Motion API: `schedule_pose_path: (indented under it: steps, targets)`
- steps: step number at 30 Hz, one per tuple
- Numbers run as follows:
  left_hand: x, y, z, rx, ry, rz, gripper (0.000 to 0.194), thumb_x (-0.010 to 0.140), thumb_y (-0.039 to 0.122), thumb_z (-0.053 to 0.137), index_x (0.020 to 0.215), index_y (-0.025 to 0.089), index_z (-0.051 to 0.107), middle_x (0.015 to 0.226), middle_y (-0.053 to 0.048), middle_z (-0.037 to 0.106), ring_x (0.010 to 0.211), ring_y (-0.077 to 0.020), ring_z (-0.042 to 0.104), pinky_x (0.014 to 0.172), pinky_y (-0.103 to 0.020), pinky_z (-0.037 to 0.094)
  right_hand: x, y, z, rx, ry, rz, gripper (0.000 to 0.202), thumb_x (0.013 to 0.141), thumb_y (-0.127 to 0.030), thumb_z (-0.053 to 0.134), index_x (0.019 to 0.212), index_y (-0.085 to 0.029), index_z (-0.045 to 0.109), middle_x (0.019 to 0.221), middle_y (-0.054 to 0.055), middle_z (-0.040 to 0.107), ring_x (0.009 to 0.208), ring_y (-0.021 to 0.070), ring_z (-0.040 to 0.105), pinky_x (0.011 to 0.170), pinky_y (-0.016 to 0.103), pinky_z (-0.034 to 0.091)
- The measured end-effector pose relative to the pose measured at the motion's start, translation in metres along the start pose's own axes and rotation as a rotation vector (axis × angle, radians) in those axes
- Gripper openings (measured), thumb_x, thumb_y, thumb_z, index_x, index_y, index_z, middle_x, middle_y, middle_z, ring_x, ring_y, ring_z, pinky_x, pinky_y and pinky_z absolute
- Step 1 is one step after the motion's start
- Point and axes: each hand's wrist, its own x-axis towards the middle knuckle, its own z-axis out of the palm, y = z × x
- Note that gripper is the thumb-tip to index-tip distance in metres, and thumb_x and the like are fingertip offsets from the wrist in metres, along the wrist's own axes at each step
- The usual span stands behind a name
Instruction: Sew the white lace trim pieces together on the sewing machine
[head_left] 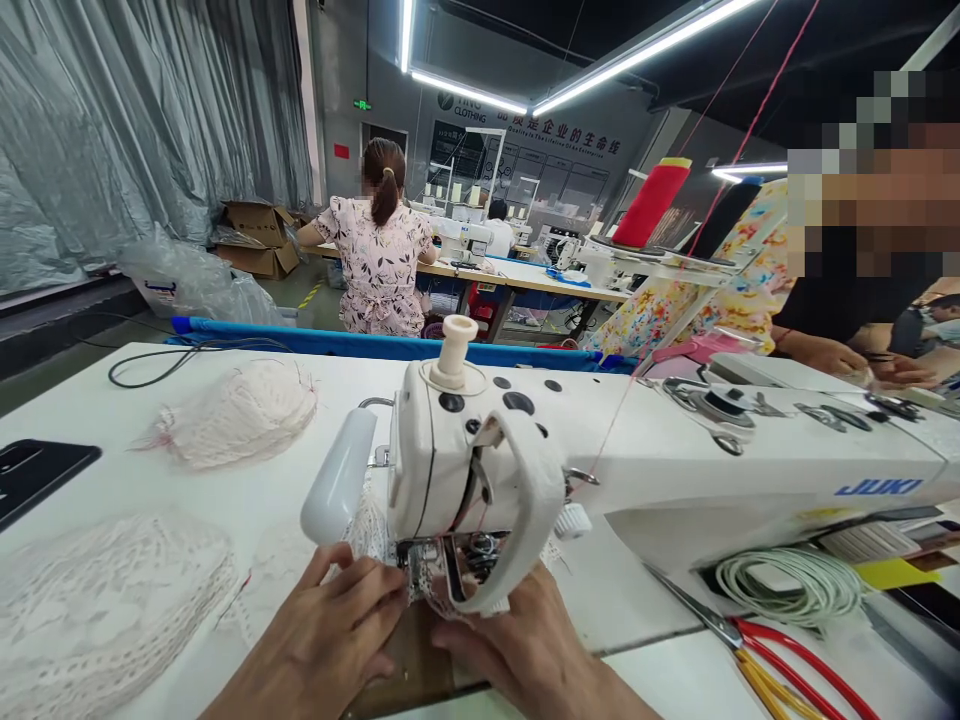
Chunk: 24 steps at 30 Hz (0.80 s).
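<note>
A white sewing machine [525, 440] stands at the centre, with pale lace fabric [367, 525] passing under its needle area. My left hand [337, 620] is just left of the presser foot, fingers bent together on the lace edge. On the other side my right hand [525, 635] is partly behind the machine's white guard, its thumb near the lace and its other fingertips hidden. Lace piles [112, 610] lie at the left, and a lighter bundle [240, 415] rests further back. Pink thread runs down to the machine.
Red-handled scissors [795, 660] and a coil of pale cord [787, 585] lie at the right. A black phone [45, 470] is at the left edge. Beyond the blue rail [375, 340] a person sits with their back turned; another person works at the right.
</note>
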Motion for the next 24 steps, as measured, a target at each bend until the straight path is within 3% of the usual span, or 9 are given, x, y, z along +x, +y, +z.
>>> schedule_pose_path:
  steps: [5, 12, 17, 19, 21, 24]
  targets:
    - [0.000, 0.001, -0.004, -0.103, -0.016, -0.054, 0.014, 0.084, 0.033, 0.064, 0.092, 0.023, 0.060, 0.086, 0.009, 0.067, 0.075, -0.0104, 0.060, 0.083, -0.031, 0.030, -0.006, -0.009, 0.009, 0.117, -0.048, -0.055, 0.034, 0.092, -0.046, 0.045, 0.111, -0.021, 0.058, 0.088, 0.003, 0.066, 0.083, 0.0171, 0.058, 0.068, 0.031, 0.041]
    - [0.004, 0.002, -0.011, -0.156, 0.015, -0.022, 0.010, 0.090, 0.022, 0.050, 0.084, 0.021, 0.058, 0.089, 0.006, 0.067, 0.069, -0.0092, 0.060, 0.083, -0.030, 0.033, -0.007, -0.010, 0.014, 0.092, -0.027, -0.060, 0.032, 0.093, -0.045, 0.042, 0.105, -0.022, 0.060, 0.087, 0.003, 0.065, 0.081, 0.0183, 0.057, 0.068, 0.032, 0.041]
    - [-0.006, 0.003, -0.007, 0.028, -0.098, -0.031, 0.008, 0.082, 0.019, 0.060, 0.089, 0.021, 0.058, 0.090, 0.006, 0.065, 0.074, -0.0126, 0.059, 0.086, -0.035, 0.033, -0.004, -0.010, 0.009, 0.072, -0.029, -0.107, 0.023, 0.092, -0.035, 0.046, 0.102, -0.020, 0.060, 0.103, 0.005, 0.065, 0.078, 0.0169, 0.057, 0.075, 0.032, 0.043]
    - [-0.006, 0.007, -0.011, 0.092, -0.124, -0.033, 0.014, 0.079, 0.019, 0.064, 0.091, 0.020, 0.059, 0.087, 0.006, 0.063, 0.075, -0.0127, 0.059, 0.081, -0.034, 0.034, -0.004, -0.010, 0.010, 0.092, -0.004, -0.119, 0.023, 0.092, -0.034, 0.047, 0.104, -0.019, 0.060, 0.103, 0.005, 0.066, 0.075, 0.0167, 0.057, 0.077, 0.034, 0.043]
    - [-0.004, 0.013, -0.019, 0.147, -0.090, 0.018, 0.002, 0.083, 0.020, 0.058, 0.085, 0.019, 0.059, 0.077, 0.005, 0.062, 0.069, -0.0120, 0.057, 0.073, -0.032, 0.034, -0.004, -0.010, 0.011, 0.105, 0.014, -0.122, 0.024, 0.091, -0.035, 0.048, 0.104, -0.019, 0.059, 0.102, 0.005, 0.067, 0.073, 0.0164, 0.057, 0.077, 0.035, 0.042]
    - [-0.010, 0.023, -0.030, 0.200, -0.009, 0.049, 0.027, 0.091, 0.009, 0.037, 0.081, 0.017, 0.060, 0.068, 0.002, 0.061, 0.061, -0.0118, 0.054, 0.070, -0.031, 0.034, -0.005, -0.010, 0.011, 0.113, 0.022, -0.124, 0.025, 0.092, -0.038, 0.046, 0.103, -0.019, 0.060, 0.102, 0.004, 0.068, 0.071, 0.0159, 0.057, 0.077, 0.035, 0.040]
